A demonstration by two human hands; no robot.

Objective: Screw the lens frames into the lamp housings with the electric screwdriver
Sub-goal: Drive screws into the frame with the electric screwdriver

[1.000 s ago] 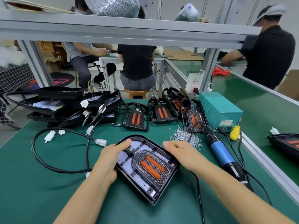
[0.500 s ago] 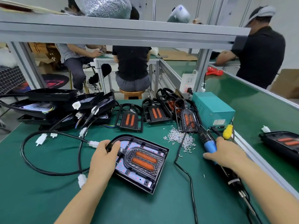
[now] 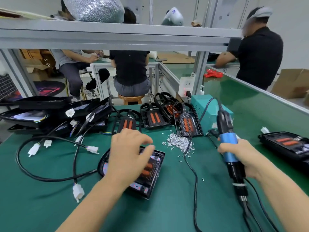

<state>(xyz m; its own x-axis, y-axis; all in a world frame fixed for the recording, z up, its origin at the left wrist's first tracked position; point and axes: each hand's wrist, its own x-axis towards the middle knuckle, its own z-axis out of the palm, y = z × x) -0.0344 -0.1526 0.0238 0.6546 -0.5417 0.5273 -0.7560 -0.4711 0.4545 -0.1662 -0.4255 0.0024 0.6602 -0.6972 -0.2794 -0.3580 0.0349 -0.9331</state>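
Gripping the electric screwdriver (image 3: 228, 144) by its blue barrel, the right hand (image 3: 240, 156) lifts it; the left hand (image 3: 127, 154) hovers, fingers loose, over the rigid, light-looking lamp housing (image 3: 150, 166) lying near-centre on the surface (image 3: 41, 206), probably best steadied by its black rim.

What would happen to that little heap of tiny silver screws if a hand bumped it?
The heap of tiny silver screws would probably scatter; they lie loose, and some strays already sit apart on the green mat. Each looks light and small, so likely fiddly to pinch. Being round, a few might roll.
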